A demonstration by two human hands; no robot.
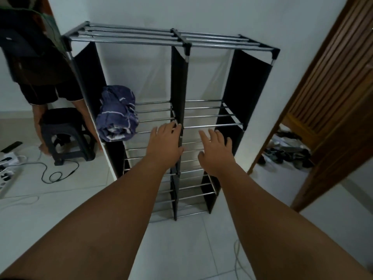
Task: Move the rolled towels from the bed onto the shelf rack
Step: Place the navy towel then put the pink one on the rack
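Already one towel (117,116) lies on the rack (177,39). Left hand (165,145) and right hand (216,151) are spread, empty. No bed shows.

Towel (118,114) on rack (179,40), leftmost

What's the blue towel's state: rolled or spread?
Rolled, loosely: the blue towel sits bundled on the rack, left shelf, coiled end showing in front.
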